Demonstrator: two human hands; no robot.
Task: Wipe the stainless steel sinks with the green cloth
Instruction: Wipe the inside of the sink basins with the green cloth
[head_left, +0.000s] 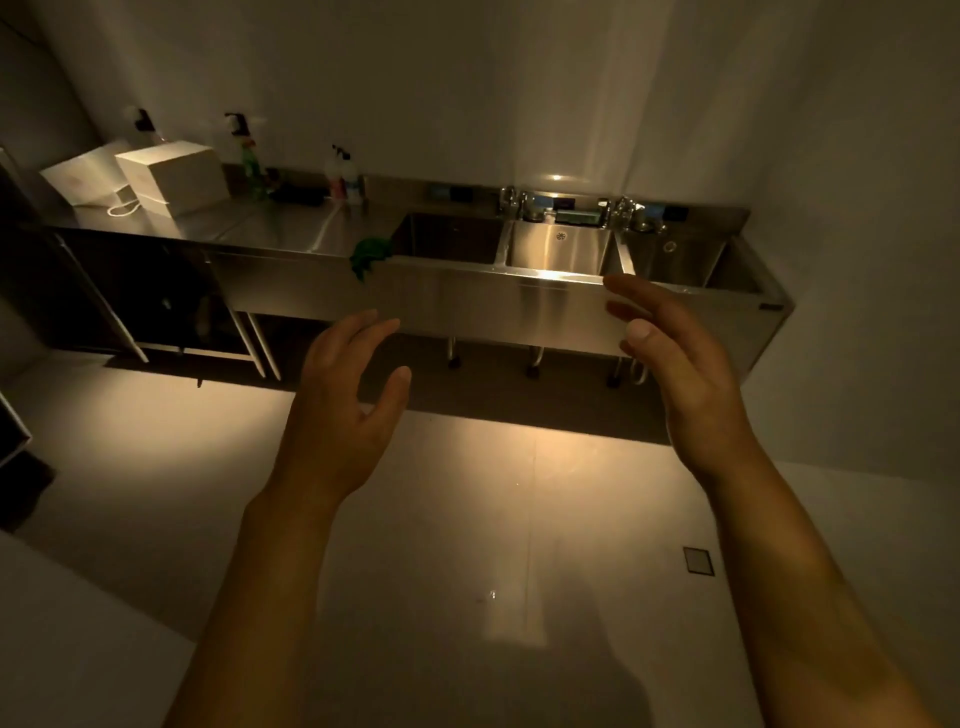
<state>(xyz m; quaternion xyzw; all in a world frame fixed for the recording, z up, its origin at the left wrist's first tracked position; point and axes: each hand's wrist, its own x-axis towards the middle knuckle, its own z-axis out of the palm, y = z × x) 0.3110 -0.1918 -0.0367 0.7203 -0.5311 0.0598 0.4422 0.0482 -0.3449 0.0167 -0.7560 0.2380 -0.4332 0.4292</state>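
A stainless steel unit with three sinks stands against the far wall: a left sink (447, 236), a middle sink (558, 249) and a right sink (675, 260). The green cloth (370, 254) lies crumpled over the front edge of the counter, just left of the left sink. My left hand (345, 395) and my right hand (670, 358) are raised in front of me, well short of the unit, fingers relaxed and holding nothing. Both hands are apart from the cloth.
Faucets (519, 202) stand behind the sinks. The steel counter (270, 228) to the left carries spray bottles (344, 176) and two white boxes (171, 176). Pale floor (441, 519) lies between me and the unit. A dark object (15, 441) sits at far left.
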